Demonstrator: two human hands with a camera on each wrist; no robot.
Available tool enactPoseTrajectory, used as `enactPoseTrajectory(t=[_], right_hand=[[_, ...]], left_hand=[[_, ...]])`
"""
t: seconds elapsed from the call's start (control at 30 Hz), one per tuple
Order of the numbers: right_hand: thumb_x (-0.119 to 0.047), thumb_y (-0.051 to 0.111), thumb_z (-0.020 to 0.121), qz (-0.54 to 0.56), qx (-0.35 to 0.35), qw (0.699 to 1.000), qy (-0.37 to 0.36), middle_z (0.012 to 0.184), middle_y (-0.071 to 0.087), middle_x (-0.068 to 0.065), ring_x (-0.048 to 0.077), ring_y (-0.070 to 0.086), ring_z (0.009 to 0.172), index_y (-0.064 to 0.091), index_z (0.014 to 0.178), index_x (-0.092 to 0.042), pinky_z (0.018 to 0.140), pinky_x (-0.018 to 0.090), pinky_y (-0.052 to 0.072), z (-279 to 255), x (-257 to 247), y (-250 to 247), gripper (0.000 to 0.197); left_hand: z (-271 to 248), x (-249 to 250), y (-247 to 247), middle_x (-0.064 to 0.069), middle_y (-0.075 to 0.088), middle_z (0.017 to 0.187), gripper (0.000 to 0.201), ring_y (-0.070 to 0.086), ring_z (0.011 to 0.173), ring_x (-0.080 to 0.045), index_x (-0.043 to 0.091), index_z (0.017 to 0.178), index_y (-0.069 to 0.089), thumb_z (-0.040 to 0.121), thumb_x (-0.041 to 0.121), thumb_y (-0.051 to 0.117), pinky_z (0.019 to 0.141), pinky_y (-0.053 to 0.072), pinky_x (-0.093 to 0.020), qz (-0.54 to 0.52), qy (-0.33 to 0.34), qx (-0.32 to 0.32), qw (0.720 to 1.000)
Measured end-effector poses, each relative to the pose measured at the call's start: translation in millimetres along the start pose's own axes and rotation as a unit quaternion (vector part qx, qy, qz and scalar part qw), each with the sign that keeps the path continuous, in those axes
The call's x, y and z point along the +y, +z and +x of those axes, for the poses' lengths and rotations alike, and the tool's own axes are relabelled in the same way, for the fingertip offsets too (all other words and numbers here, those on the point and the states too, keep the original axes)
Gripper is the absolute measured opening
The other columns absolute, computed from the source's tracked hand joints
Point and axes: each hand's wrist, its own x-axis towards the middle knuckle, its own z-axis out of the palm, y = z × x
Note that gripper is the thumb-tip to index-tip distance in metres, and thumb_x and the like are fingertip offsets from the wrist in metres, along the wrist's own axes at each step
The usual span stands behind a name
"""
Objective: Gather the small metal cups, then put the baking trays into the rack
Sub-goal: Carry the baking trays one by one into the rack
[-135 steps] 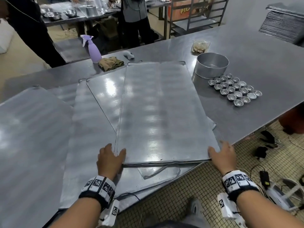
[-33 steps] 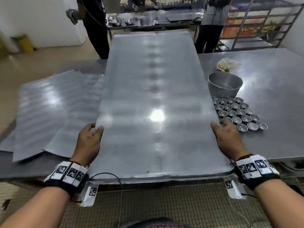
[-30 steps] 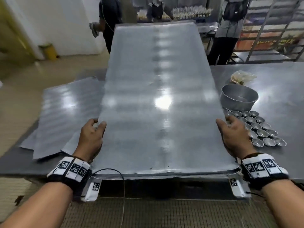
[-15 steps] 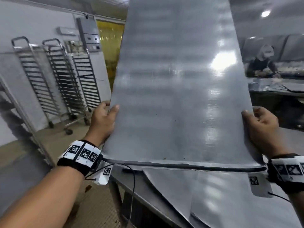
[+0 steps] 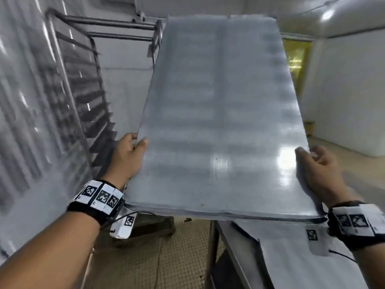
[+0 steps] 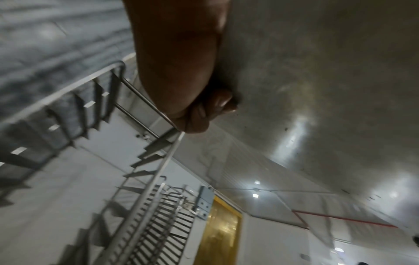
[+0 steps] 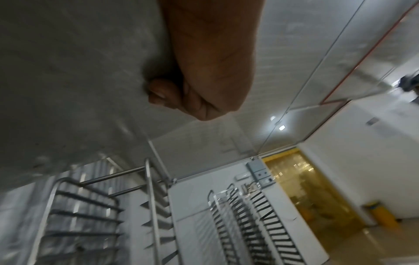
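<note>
Since earlier we swung baking tray (image 5: 220,122) off surface | left hand (image 5: 127,157), right hand (image 5: 318,174) grip long edges | long axis points ahead, rack (image 5: 83,84) front-left, left hand nearer.

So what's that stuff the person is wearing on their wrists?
Both arms are bare, with no sleeves or gloves. Each wrist has a black band covered with white squares printed with black blocky code patterns; the other band looks the same. A small white box with another code square hangs under the left wrist, with a thin black cable looping from it.

No text can be read; the wristbands (image 5: 99,197) bear only square black-and-white marker patterns.
</note>
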Motion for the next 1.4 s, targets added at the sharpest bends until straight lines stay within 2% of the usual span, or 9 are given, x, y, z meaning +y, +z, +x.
enactPoseTrajectory(t=[0.13, 0.23, 0.33, 0.5, 0.67, 0.87, 1.03, 1.27, 1.4], right_hand=[[-0.025, 0.060, 0.099, 0.068, -0.113, 0.991, -0.009, 0.047, 0.053, -0.005, 0.007, 0.044, 0.038, 0.060, 0.089, -0.013, 0.038, 0.015, 0.033, -5.7, -7.5, 52.8, 0.016], [-0.020, 0.059, 0.100, 0.114, -0.194, 0.974, 0.020, 0.058, 0.058, 0.001, 0.007, 0.049, 0.044, 0.059, 0.098, -0.005, 0.041, 0.015, 0.037, -22.8, -6.8, 79.8, 0.015], [-0.031, 0.061, 0.098, 0.138, -0.255, 0.955, 0.059, 0.064, 0.063, 0.003, 0.013, 0.054, 0.053, 0.059, 0.105, -0.007, 0.046, 0.020, 0.041, -44.4, 6.9, 102.4, 0.025], [-0.040, 0.065, 0.094, 0.155, -0.326, 0.927, 0.106, 0.080, 0.074, 0.012, 0.020, 0.067, 0.067, 0.063, 0.099, -0.016, 0.066, 0.032, 0.051, -83.0, 22.4, 125.0, 0.024], [-0.051, 0.065, 0.089, 0.115, -0.340, 0.926, 0.116, 0.077, 0.075, 0.011, 0.022, 0.066, 0.066, 0.067, 0.092, -0.023, 0.067, 0.038, 0.049, -107.7, 28.7, 135.2, 0.028], [-0.039, 0.064, 0.094, 0.085, -0.346, 0.927, 0.120, 0.066, 0.070, 0.006, 0.012, 0.059, 0.054, 0.066, 0.091, -0.014, 0.058, 0.026, 0.044, -122.6, 33.7, 148.9, 0.025], [-0.037, 0.065, 0.095, 0.046, -0.336, 0.933, 0.118, 0.062, 0.069, -0.002, 0.008, 0.058, 0.049, 0.067, 0.091, -0.012, 0.058, 0.025, 0.042, -126.8, 36.9, 165.3, 0.025], [-0.036, 0.064, 0.095, 0.004, -0.322, 0.937, 0.134, 0.061, 0.068, -0.003, 0.005, 0.058, 0.046, 0.067, 0.091, -0.008, 0.050, 0.022, 0.041, -129.1, 28.3, 211.0, 0.028], [-0.032, 0.065, 0.095, 0.005, -0.309, 0.940, 0.147, 0.066, 0.067, 0.003, 0.005, 0.056, 0.045, 0.066, 0.089, -0.006, 0.045, 0.020, 0.042, -132.4, 20.8, 243.6, 0.027]], left_hand=[[-47.1, -5.1, -59.2, -0.009, 0.072, 0.091, 0.032, 0.064, 0.080, -0.009, 0.018, 0.098, 0.065, 0.088, 0.048, 0.061, 0.079, 0.053, -0.035, 0.040, -0.040, 0.050, 0.997], [-92.1, 1.6, -90.9, 0.007, 0.066, 0.085, 0.006, 0.060, 0.068, 0.012, 0.017, 0.096, 0.061, 0.100, 0.022, 0.061, 0.066, 0.045, -0.007, 0.083, -0.070, 0.084, 0.990], [-136.0, 0.9, -121.3, 0.013, 0.066, 0.087, 0.009, 0.061, 0.076, 0.003, 0.025, 0.091, 0.061, 0.100, 0.022, 0.060, 0.068, 0.045, -0.018, 0.141, -0.095, 0.111, 0.979], [-197.3, -8.9, -157.3, 0.003, 0.067, 0.099, 0.023, 0.063, 0.090, -0.016, 0.012, 0.111, 0.065, 0.099, 0.031, 0.061, 0.081, 0.049, -0.033, 0.160, -0.178, 0.137, 0.961], [-227.5, -23.5, -173.7, -0.005, 0.070, 0.105, 0.023, 0.066, 0.096, -0.024, 0.012, 0.109, 0.065, 0.098, 0.032, 0.061, 0.091, 0.053, -0.043, 0.178, -0.220, 0.138, 0.949], [-229.9, -47.0, -189.0, -0.005, 0.070, 0.106, 0.031, 0.067, 0.096, -0.024, 0.013, 0.115, 0.064, 0.097, 0.038, 0.063, 0.091, 0.054, -0.045, 0.173, -0.266, 0.127, 0.940], [-212.0, -64.7, -191.7, -0.002, 0.065, 0.089, 0.018, 0.061, 0.084, -0.020, 0.008, 0.099, 0.064, 0.098, 0.026, 0.062, 0.069, 0.043, -0.025, 0.178, -0.258, 0.103, 0.944], [-167.2, -97.9, -213.6, 0.011, 0.058, 0.082, 0.010, 0.055, 0.078, -0.011, 0.012, 0.097, 0.060, 0.099, 0.022, 0.061, 0.066, 0.037, -0.012, 0.197, -0.261, 0.069, 0.942], [-135.9, -119.9, -233.1, 0.003, 0.059, 0.096, 0.016, 0.052, 0.095, -0.019, 0.012, 0.109, 0.059, 0.099, 0.025, 0.060, 0.075, 0.039, -0.026, 0.208, -0.260, 0.045, 0.942]])
